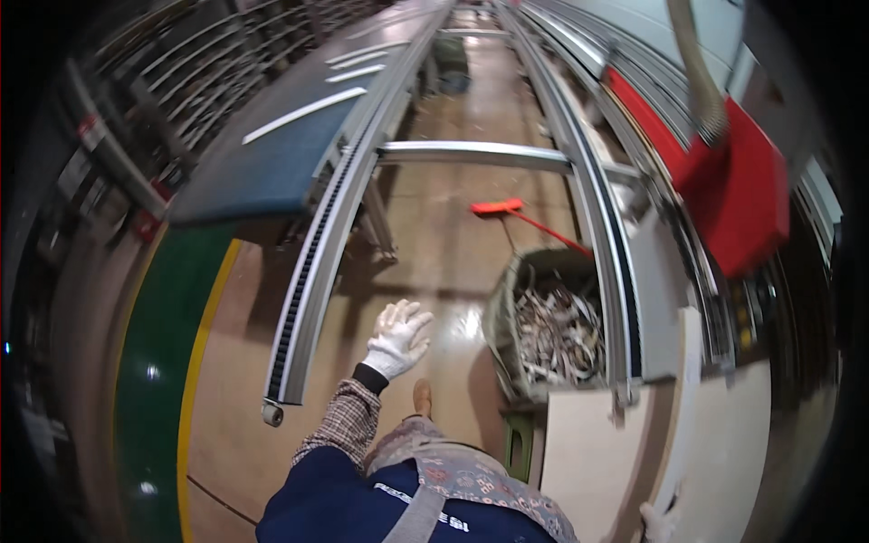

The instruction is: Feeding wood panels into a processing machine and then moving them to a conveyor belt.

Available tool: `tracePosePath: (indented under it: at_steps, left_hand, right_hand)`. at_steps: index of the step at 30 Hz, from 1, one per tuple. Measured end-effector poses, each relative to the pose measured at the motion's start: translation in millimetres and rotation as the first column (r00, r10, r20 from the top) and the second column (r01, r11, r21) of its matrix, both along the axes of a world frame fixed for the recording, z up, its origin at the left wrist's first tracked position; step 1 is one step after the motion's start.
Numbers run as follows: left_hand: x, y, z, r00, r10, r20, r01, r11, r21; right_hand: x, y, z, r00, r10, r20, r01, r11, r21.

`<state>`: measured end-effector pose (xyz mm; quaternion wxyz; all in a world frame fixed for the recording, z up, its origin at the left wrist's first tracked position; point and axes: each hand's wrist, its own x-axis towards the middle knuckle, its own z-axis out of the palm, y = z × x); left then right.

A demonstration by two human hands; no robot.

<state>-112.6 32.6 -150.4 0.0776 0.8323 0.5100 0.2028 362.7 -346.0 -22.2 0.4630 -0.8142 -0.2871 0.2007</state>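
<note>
My left hand (pixel 398 337), in a white work glove, hangs in front of me above the floor. Its fingers are stretched out and nothing is in them. At the lower right, my right hand (pixel 658 523), also gloved in white, grips the near end of a long, narrow white strip of board (pixel 681 407). The picture's edge cuts off part of this hand. The strip rises over a pale flat panel (pixel 588 452), reaching toward the machine on the right.
Two metal rails (pixel 330 226) joined by a crossbar (pixel 471 154) run away ahead. A sack of strip offcuts (pixel 557 330) stands inside the right rail, near a red broom (pixel 496 208). White strips lie on a blue-topped table (pixel 262 167). A red machine part (pixel 738 190) stands right.
</note>
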Motion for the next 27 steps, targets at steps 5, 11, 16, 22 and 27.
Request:
tracePosePath:
  at_steps: [5,11,16,22,27]
  left_hand:
    - [-78.0,50.6,19.6,0.987,0.136,0.087,-0.145,0.983,0.115]
    - [-165.2,99.8,19.6,0.935,0.266,0.235,-0.312,0.932,0.185]
    - [-220.1,101.8,8.1,0.815,0.45,0.366,-0.512,0.855,0.089]
    - [-255.3,109.2,-9.4,0.641,0.604,0.473,-0.668,0.743,-0.043]
    - [-290.3,104.3,-9.7,0.383,0.785,0.486,-0.831,0.523,-0.189]
  right_hand:
    - [-8.2,102.6,44.2,0.884,0.239,0.401,-0.21,0.971,-0.116]
    - [-78.2,321.7,65.0,0.369,0.278,0.887,-0.431,0.897,-0.102]
    - [-217.6,520.8,82.9,0.301,0.366,0.881,-0.616,0.78,-0.114]
    - [-367.4,720.4,83.3,0.035,0.463,0.886,-0.89,0.418,-0.183]
    - [-524.3,906.9,35.1,-0.14,0.405,0.904,-0.975,0.1,-0.196]
